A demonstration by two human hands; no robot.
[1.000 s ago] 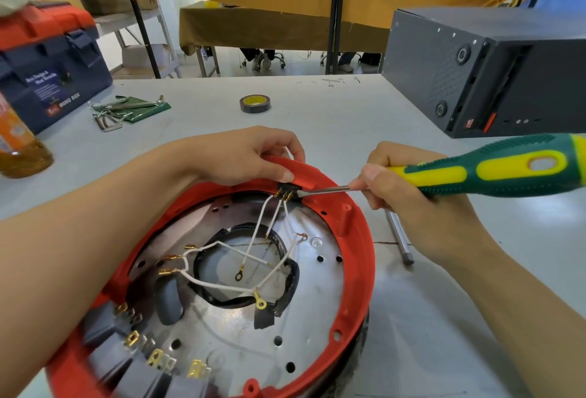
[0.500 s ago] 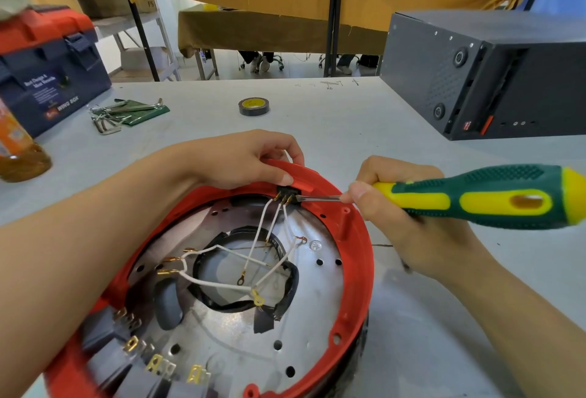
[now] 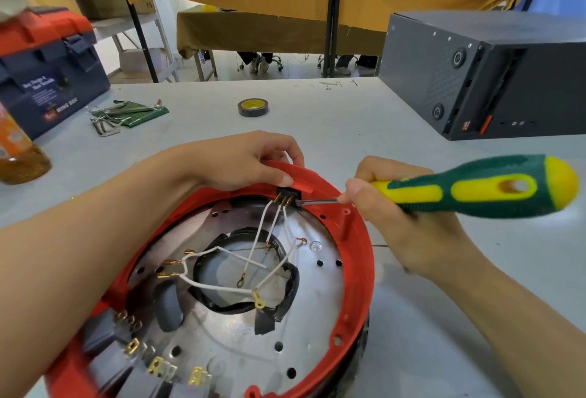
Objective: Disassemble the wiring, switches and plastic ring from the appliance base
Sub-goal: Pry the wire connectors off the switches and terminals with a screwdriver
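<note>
Head view: only one camera, looking down at the bench.
Appliance base (image 3: pixel 260 334): sits on the grey table (image 3: pixel 317 131) right in front of the person, open side up, red plastic ring (image 3: pixel 358 258) round the metal plate.
Left hand (image 3: pixel 241 159): curled over the far rim of the ring, thumb pressing next to the black connector (image 3: pixel 288 192).
Right hand (image 3: pixel 399 210): gripping a green-yellow screwdriver (image 3: pixel 469 188), tip touching the connector's brass terminals.
Wiring: white wires (image 3: pixel 260 239) run from the connector across the middle hole.
Switches (image 3: pixel 133 353): row with gold tabs along the near rim.
Other stuff: tape roll (image 3: pixel 253 107), blue toolbox (image 3: pixel 44 80), black case (image 3: pixel 488 74).
</note>
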